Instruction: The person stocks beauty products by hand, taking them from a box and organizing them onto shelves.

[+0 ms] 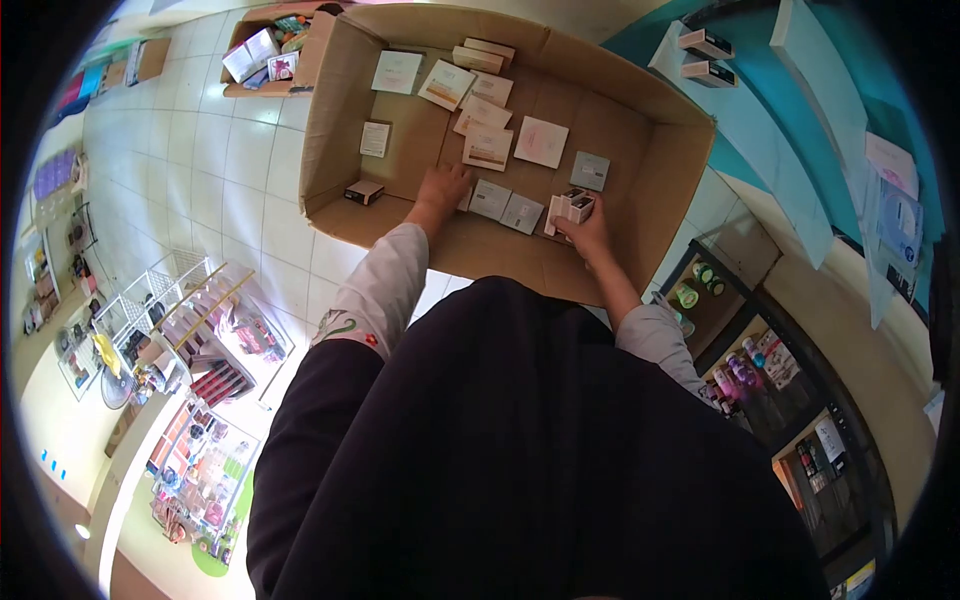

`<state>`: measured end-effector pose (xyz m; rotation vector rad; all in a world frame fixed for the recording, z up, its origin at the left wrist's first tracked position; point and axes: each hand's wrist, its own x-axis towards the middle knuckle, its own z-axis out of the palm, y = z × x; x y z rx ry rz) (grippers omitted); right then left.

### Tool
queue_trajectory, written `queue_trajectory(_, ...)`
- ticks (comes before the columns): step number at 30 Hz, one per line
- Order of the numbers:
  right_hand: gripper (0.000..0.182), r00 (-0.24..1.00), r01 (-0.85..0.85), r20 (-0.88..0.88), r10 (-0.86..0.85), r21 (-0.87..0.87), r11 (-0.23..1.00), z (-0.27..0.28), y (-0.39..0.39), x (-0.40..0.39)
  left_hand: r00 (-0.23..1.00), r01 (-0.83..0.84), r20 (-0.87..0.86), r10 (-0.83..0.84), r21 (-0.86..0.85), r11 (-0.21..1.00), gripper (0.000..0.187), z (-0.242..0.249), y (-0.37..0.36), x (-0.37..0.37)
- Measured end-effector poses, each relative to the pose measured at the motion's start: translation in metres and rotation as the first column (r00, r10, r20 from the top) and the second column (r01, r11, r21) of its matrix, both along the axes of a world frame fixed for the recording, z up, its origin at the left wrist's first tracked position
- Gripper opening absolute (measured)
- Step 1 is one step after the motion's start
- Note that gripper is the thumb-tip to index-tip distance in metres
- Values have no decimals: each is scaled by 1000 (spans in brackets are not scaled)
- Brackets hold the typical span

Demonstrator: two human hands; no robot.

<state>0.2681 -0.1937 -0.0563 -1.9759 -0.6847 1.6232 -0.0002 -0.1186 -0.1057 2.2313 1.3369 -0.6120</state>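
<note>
A large cardboard box [620,175] lies open before me, with both my hands inside it. My right hand [590,232] grips several small black-and-white cartons [570,207] near the box's front wall. My left hand [444,188] is low in the box with its fingers curled down; what they close on is hidden. Right of it lie two grey-white cartons [505,205] side by side. Farther in are flat white-and-orange cartons [487,147], a white square carton [541,142] and a grey carton [590,170]. One small black carton [364,192] sits in the left front corner.
A smaller cardboard box [312,55] with mixed packages stands on the tiled floor [200,150] at the upper left. Pale shelves [815,130] rise on the right, two small cartons [708,58] on one. A dark display cabinet [745,320] with bottles stands at the lower right.
</note>
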Motion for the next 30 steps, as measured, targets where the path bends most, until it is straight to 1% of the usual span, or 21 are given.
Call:
queue_trajectory(1, 72, 998, -38, 51, 33, 110, 993, -3, 0, 2, 999, 2, 32, -1, -27, 1000, 45, 0, 1, -1)
queue_trajectory(2, 70, 993, -82, 104, 60, 214, 973, -6, 0, 3, 986, -115, 123, 116, -16, 993, 44, 1, 1, -4)
queue_trajectory(3, 69, 984, -129, 157, 83, 312, 941, -7, -2, 4, 950, -232, 211, 230, -18, 973, 44, 18, 3, -4)
queue_trajectory(4, 68, 979, -164, 178, 99, 397, 903, -2, 1, 3, 894, -344, 297, 335, -25, 939, 44, 35, 7, -3)
queue_trajectory(6, 65, 967, -229, 227, 119, 554, 800, 25, 15, -5, 764, -462, 504, 402, -8, 887, 44, 63, 12, 5)
queue_trajectory(7, 65, 970, -227, 213, 121, 599, 768, 39, 20, -10, 680, -516, 601, 420, -14, 856, 45, 76, 12, 11)
queue_trajectory(9, 65, 974, -225, 187, 131, 682, 695, 64, 29, -21, 560, -544, 665, 494, -155, 825, 42, 99, 5, 28)
queue_trajectory(10, 66, 975, -222, 169, 146, 689, 690, 71, 32, -24, 494, -551, 688, 532, -226, 803, 40, 110, 1, 37)
queue_trajectory(13, 67, 979, -191, 93, 179, 713, 674, 86, 38, -31, 384, -538, 644, 662, -427, 727, 40, 140, -6, 57)
queue_trajectory(16, 69, 984, -160, 65, 164, 715, 680, 99, 42, -31, 63, -479, 699, 712, -605, 636, 47, 126, -15, 66)
queue_trajectory(17, 69, 984, -161, 60, 170, 723, 672, 101, 41, -29, 69, -438, 734, 676, -586, 682, 52, 122, -17, 66)
queue_trajectory(19, 70, 982, -160, 48, 185, 736, 658, 104, 39, -27, 75, -354, 796, 600, -541, 763, 63, 136, -17, 69)
queue_trajectory(22, 70, 973, -134, -30, 227, 732, 668, 109, 37, -24, -25, -203, 675, 737, -726, 657, 71, 155, -21, 73)
queue_trajectory(25, 66, 976, -95, -55, 210, 762, 640, 109, 35, -23, 66, -147, 675, 735, -722, 676, 87, 162, -23, 72)
queue_trajectory(28, 66, 971, -72, -109, 211, 712, 699, 121, 35, -21, 14, -116, 684, 730, -724, 680, 90, 175, -24, 75)
queue_trajectory(30, 66, 961, -247, 124, 247, 784, 569, 133, 43, -14, 5, -90, 665, 747, -744, 662, 85, 189, -21, 77)
